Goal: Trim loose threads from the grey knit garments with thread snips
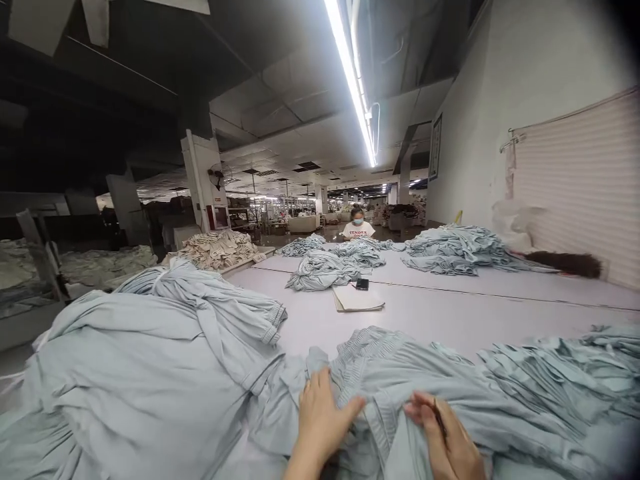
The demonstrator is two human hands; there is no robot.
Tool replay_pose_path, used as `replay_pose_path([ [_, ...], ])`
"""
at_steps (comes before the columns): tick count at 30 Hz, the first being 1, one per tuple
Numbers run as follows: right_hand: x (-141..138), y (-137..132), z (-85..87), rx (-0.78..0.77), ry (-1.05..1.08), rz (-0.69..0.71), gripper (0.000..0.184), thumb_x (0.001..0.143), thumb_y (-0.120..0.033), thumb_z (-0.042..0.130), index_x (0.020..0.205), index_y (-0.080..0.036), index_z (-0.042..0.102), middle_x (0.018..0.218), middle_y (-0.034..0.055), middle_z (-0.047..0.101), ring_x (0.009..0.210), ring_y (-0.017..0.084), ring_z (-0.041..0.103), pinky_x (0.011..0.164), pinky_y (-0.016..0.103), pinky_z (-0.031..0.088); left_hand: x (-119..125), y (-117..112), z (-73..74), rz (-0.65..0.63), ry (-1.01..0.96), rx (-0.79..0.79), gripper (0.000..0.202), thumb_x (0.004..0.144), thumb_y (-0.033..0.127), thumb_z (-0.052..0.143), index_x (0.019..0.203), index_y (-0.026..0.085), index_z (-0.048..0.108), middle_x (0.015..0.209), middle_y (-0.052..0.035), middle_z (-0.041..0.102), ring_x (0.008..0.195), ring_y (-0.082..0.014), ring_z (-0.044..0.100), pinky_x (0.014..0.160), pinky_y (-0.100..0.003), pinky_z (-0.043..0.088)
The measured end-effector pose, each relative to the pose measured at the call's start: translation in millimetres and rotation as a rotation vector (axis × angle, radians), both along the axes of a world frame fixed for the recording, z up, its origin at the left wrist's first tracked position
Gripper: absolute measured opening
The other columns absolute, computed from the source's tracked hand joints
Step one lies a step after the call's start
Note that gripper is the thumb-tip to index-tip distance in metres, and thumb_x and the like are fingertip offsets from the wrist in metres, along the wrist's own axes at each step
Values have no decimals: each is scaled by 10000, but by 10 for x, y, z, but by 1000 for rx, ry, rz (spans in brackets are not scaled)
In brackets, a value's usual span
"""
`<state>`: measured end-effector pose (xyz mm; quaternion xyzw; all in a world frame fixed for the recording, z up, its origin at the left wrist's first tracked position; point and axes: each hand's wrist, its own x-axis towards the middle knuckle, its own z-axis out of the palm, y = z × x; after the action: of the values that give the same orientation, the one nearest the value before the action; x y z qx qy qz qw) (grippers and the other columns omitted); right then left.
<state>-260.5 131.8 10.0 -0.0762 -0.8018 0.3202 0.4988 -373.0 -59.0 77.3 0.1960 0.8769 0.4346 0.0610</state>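
Pale blue-grey garments with gathered elastic waistbands lie heaped in front of me. My left hand point(325, 415) rests on the nearest garment point(395, 373), its fingers stretched out and its thumb spread to the right. Just right of it, my right hand point(447, 437) is closed, with the fingertips at a fold of the same garment. A slim dark tool point(440, 419) shows between its fingers; its kind is hard to make out. Whether those fingertips also pinch the cloth is unclear. Beside my left hand bulges a large bundle of the same cloth point(145, 367).
More garments point(565, 373) are layered at the right. On the pale table point(435, 310) lie a paper pad point(357, 300) and a black phone-like object point(362, 285). Farther back are garment piles point(325, 270), a brown brush point(565, 263) and a masked person point(359, 227).
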Motion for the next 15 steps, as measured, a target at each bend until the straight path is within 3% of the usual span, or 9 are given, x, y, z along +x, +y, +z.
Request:
replay_pose_path([
  [1, -79, -45, 39, 17, 12, -13, 300, 983, -415, 426, 1091, -232, 638, 1023, 67, 760, 879, 238, 745, 756, 323, 620, -108, 51, -11, -33, -63, 36, 789, 672, 523, 676, 1302, 96, 467, 1382, -199, 520, 1310, -352, 426, 1068, -402, 314],
  [3, -227, -143, 45, 38, 22, -21, 318, 972, -446, 435, 1082, -233, 644, 1003, 60, 769, 906, 241, 738, 783, 332, 602, -199, 215, -89, -150, -177, 101, 707, 672, 472, 683, 1254, 101, 526, 1314, -159, 601, 1233, -290, 534, 1017, -318, 394],
  [5, -332, -231, 24, -42, 27, -67, 351, 965, -485, 433, 1081, -231, 645, 935, 53, 779, 870, 241, 740, 766, 332, 586, -120, 395, -157, -239, -200, 160, 550, 712, 368, 640, 1210, 148, 562, 1205, -84, 680, 1121, -226, 617, 942, -260, 447],
  [7, -370, -295, 106, -213, 80, -157, 406, 943, -545, 427, 1043, -220, 648, 840, 55, 774, 837, 261, 731, 751, 357, 570, 66, 525, -101, -271, -156, 209, 477, 698, 243, 608, 1173, 204, 588, 1126, -30, 712, 1059, -210, 638, 912, -258, 453],
  [9, -341, -314, 389, -389, 208, -242, 425, 904, -585, 450, 959, -208, 641, 732, 57, 749, 745, 278, 714, 684, 377, 565, 252, 598, 143, -279, -58, 278, 365, 689, 189, 579, 1047, 204, 648, 968, -24, 738, 929, -218, 665, 831, -278, 475],
  [11, -298, -261, 878, -506, 357, -254, 319, 911, -505, 466, 939, -219, 604, 676, 44, 716, 597, 247, 663, 575, 361, 545, 342, 673, 555, -358, 4, 425, 318, 710, 194, 589, 1017, 236, 662, 879, 20, 732, 803, -177, 662, 757, -252, 481],
  [13, -343, -108, 1461, -535, 538, -215, 251, 928, -420, 429, 999, -222, 565, 680, 38, 676, 588, 242, 667, 539, 360, 548, 270, 816, 1034, -530, 90, 503, 271, 750, 284, 637, 1019, 270, 661, 901, 39, 726, 798, -164, 650, 724, -239, 486],
  [15, -553, 142, 1940, -436, 630, -358, 316, 939, -309, 320, 1179, -199, 494, 702, 10, 627, 539, 196, 632, 531, 336, 544, 16, 1029, 1420, -610, 165, 462, 374, 764, 381, 651, 1125, 285, 624, 967, 22, 723, 821, -169, 652, 701, -243, 497],
])
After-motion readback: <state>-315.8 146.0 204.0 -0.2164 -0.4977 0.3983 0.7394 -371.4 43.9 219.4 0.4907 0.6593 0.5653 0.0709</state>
